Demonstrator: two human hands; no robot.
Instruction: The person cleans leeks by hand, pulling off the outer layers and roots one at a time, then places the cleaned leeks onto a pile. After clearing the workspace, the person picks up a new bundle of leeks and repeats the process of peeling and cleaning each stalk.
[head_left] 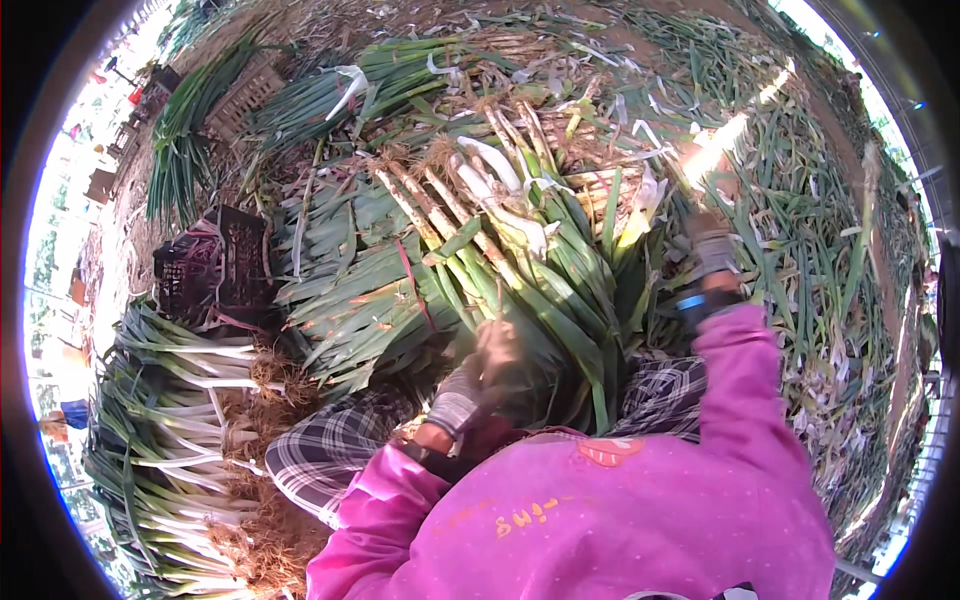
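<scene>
Positioning our left hand (487,355) against the leeks (512,218) risks torn leaves (572,318) if we pull hard; blur hides whether its fingers, or our right hand's (708,232), grip.

The left hand (488,358) and right hand (709,238) are blurred — how their fingers stand (the right's especially) is unclear.
</scene>
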